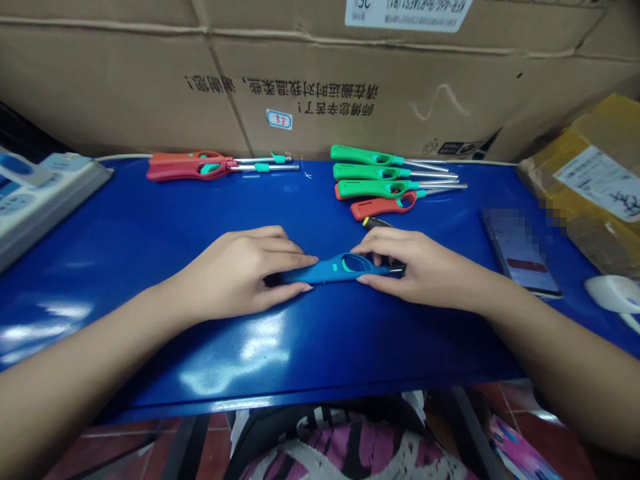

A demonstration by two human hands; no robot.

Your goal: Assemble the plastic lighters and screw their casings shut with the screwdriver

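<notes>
- The blue lighter (327,271) lay level between the two hands, near the middle of the tabletop (200,360), seemingly so that both could reach it easily.
- The left hand (245,270) held the handle's rear between thumb and fingers, likely to steady it.
- The right hand (407,267) was curled in a narrow grip around the front end, which probably gave control there; it hid most of the metal tube.
- Two red lighters (183,170) and, well apart, three green lighters (367,172) lay along the cardboard box (150,87), apparently to leave working room in front.
- Tubes in both groups pointed right, perhaps for tidy stacking.
- The phone (523,257) lay beyond the right hand, seemingly out of the way.
</notes>
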